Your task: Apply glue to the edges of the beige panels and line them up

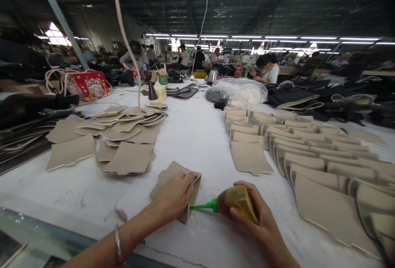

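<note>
Under my left hand [176, 194] lies a beige leather-like piece [168, 174] on the white table. My left fingers are closed on its right side, where an edge is bent up and shows a yellowish inner face. A glue bottle [239, 203] with amber liquid and a green nozzle is gripped in my right hand [257, 218]. It is tilted on its side, and the thin nozzle tip [193, 207] points left at the bent edge of the piece. Whether the tip touches it, I cannot tell.
Loose beige pieces [128, 157] are heaped at the left. Overlapping rows of similar pieces [311, 161] cover the right side of the table [194, 124]. Farther back are a clear plastic bag [240, 91], a red box [88, 84] and a dark cone [152, 91]. People sit at work beyond.
</note>
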A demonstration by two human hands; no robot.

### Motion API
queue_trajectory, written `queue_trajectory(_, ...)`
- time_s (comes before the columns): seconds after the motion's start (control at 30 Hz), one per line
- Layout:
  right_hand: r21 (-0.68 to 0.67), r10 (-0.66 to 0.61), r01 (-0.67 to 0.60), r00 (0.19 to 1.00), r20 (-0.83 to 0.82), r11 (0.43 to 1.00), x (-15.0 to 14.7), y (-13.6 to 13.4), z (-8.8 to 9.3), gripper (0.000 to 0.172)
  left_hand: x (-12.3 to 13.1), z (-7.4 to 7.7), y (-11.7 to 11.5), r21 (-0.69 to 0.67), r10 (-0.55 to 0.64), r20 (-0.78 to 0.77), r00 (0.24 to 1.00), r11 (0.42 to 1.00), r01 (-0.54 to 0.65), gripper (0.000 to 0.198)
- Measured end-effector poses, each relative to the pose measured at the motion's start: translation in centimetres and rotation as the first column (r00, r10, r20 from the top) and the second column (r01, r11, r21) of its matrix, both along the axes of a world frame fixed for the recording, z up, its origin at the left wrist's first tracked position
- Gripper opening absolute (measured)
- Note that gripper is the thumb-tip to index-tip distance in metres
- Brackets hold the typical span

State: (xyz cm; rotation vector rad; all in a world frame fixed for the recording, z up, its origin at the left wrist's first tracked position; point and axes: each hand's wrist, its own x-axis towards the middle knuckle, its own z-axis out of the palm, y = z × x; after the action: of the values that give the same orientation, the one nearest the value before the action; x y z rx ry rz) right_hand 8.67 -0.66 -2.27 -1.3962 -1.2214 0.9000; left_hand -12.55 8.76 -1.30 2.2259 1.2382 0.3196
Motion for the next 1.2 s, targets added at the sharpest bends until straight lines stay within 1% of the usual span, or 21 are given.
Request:
queue_trajectory(0.07,0.012,-0.029,0.029,0.999,0.027,1.0,-0.1,0.0,0.0,0.046,0.0,0.0,0.0,-0.005,0.001,-0.005,1.0,1.0,-0.001,0.039)
queue_trajectory(0.1,0.007,-0.019,0.019,1.0,0.016,1.0,-0.1,-0.1,0.0,0.047,0.0,0.0,0.0,-0.005,0.002,-0.006,1.0,1.0,-0.002,0.039)
queue_trajectory(0.2,-0.028,0.059,-0.061,0.997,-0.047,0.998,-0.3,-0.4,-0.3,0.05,0.0,0.0,0.0,-0.002,-0.003,-0.016,1.0,1.0,0.003,0.039)
queue_trajectory(0.27,-0.034,0.071,-0.073,0.996,-0.044,0.997,-0.1,-0.2,-0.4,0.05,0.1,0.0,0.0,0.003,-0.004,-0.036,0.999,1.0,0.004,0.039)
queue_trajectory(0.4,0.037,-0.03,0.028,0.998,0.059,0.999,1.0,1.3,-0.6,0.048,0.4,0.3,0.1,-0.008,0.011,-0.096,0.995,1.0,-0.012,0.039)
queue_trajectory(0.47,0.081,-0.076,0.069,0.994,0.078,0.994,1.5,2.1,-0.6,0.049,0.5,0.5,0.1,-0.014,0.006,-0.119,0.993,1.0,-0.007,0.04)
queue_trajectory(0.53,0.102,-0.091,0.083,0.992,0.083,0.991,1.7,2.3,-0.6,0.049,0.6,0.7,0.2,-0.012,-0.003,-0.125,0.992,1.0,0.002,0.04)
queue_trajectory(0.6,0.089,-0.045,0.036,0.994,0.103,0.995,1.7,2.1,-0.7,0.049,0.7,0.7,0.3,-0.012,-0.009,-0.12,0.993,1.0,0.007,0.04)
queue_trajectory(0.67,0.057,0.038,-0.045,0.993,0.116,0.997,1.7,1.8,-0.8,0.048,0.7,0.6,0.4,-0.013,-0.014,-0.108,0.994,1.0,0.013,0.041)
queue_trajectory(0.73,0.051,0.068,-0.074,0.99,0.12,0.996,1.7,1.9,-0.8,0.047,0.7,0.4,0.5,-0.008,-0.023,-0.092,0.995,1.0,0.022,0.042)
queue_trajectory(0.87,0.124,-0.061,0.044,0.989,0.138,0.991,2.1,3.1,-0.7,0.048,0.7,0.2,0.8,-0.001,-0.028,-0.069,0.997,1.0,0.028,0.042)
queue_trajectory(0.93,0.16,-0.099,0.073,0.981,0.165,0.984,2.3,3.5,-0.8,0.049,0.7,0.2,0.8,-0.006,-0.028,-0.06,0.998,1.0,0.028,0.041)
queue_trajectory(1.0,0.209,-0.116,0.067,0.966,0.23,0.976,2.3,3.4,-0.9,0.048,0.7,0.3,0.8,-0.011,-0.026,-0.055,0.998,1.0,0.026,0.041)
queue_trajectory(1.1,0.267,-0.098,0.007,0.94,0.326,0.964,2.0,2.7,-1.0,0.047,0.7,0.4,0.9,-0.017,-0.022,-0.053,0.998,1.0,0.021,0.042)
queue_trajectory(1.17,0.279,-0.084,-0.017,0.934,0.348,0.96,1.9,2.4,-0.9,0.046,0.8,0.4,0.9,-0.019,-0.023,-0.05,0.999,1.0,0.022,0.044)
queue_trajectory(1.2,0.281,-0.092,-0.01,0.933,0.349,0.96,1.9,2.4,-0.9,0.046,0.8,0.4,0.9,-0.021,-0.024,-0.047,0.999,1.0,0.023,0.044)
